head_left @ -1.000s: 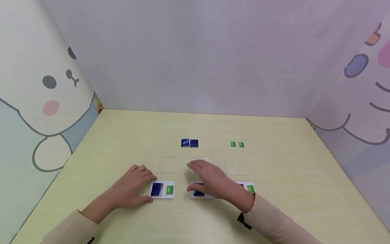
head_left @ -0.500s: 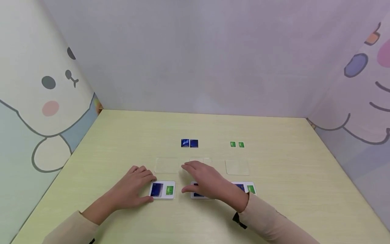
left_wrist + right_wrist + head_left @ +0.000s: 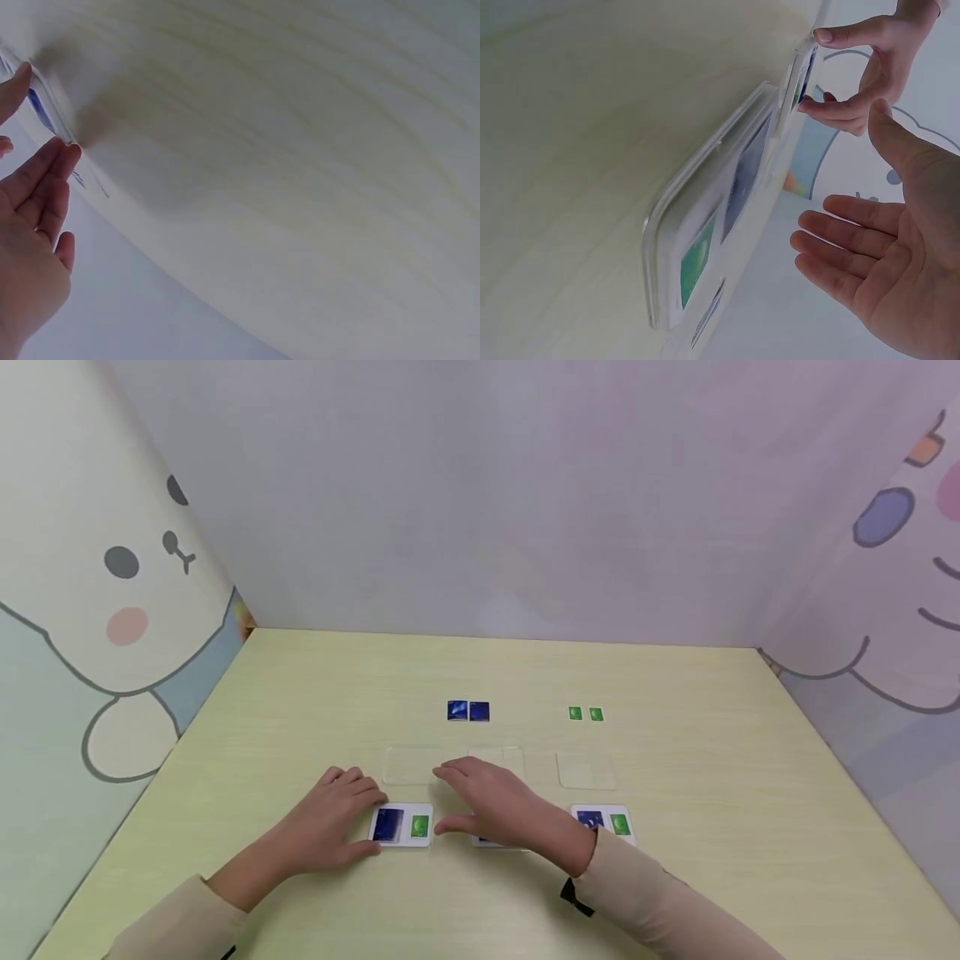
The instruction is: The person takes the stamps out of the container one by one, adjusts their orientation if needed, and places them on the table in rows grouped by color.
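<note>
White and flat, the left card (image 3: 406,828) lies on the surface (image 3: 420,910), long axis running from my left hand (image 3: 327,823) toward my right hand (image 3: 498,806). Left is nearer, thumb (image 3: 13,94) and fingers (image 3: 41,176) pinching its left-end corners; the right fingers (image 3: 849,233), parted and holding nothing, hang just past its other end, over the middle card (image 3: 746,176).

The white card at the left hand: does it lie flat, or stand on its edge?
Flat: in the head view, the white card lies with its broad face up, the left hand pinching one end.
</note>
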A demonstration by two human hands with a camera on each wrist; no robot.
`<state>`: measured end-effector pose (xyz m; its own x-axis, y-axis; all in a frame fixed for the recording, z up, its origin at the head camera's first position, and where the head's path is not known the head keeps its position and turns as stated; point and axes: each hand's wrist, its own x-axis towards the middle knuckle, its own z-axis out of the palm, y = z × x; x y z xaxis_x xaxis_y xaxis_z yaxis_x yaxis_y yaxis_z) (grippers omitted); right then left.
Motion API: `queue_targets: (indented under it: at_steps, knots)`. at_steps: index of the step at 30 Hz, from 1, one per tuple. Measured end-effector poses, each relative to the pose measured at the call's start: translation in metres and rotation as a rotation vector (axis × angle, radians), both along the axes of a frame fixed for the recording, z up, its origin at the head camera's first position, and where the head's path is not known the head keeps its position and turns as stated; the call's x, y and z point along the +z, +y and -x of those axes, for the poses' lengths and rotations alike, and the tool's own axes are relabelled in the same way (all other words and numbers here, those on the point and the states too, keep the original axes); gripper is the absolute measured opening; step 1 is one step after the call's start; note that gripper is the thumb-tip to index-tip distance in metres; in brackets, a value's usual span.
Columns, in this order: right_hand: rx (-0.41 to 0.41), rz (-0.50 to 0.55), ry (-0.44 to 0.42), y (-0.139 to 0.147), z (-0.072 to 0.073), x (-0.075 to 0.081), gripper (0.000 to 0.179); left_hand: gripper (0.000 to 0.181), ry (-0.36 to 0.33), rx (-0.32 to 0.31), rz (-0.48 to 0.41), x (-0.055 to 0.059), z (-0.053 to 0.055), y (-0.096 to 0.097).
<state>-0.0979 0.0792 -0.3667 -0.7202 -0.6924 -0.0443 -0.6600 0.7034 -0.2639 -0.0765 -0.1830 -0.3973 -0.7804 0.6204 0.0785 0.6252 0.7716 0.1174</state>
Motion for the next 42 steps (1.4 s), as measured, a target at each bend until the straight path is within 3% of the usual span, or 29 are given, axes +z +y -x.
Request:
queue_targets:
  at_steps: [10, 19, 42]
  knots:
    - [0.006, -0.031, -0.016, -0.01, 0.003, -0.003, 0.066, 0.048, 0.023, -0.005, -0.028, -0.002, 0.0, -0.001]
    - [0.001, -0.001, -0.1, -0.019, 0.009, -0.005, 0.06, 0.047, 0.073, -0.034, -0.051, 0.0, -0.001, -0.001]
    - [0.057, 0.011, -0.145, -0.042, 0.015, -0.007, 0.046, 0.048, 0.027, -0.024, -0.043, 0.0, 0.0, -0.001]
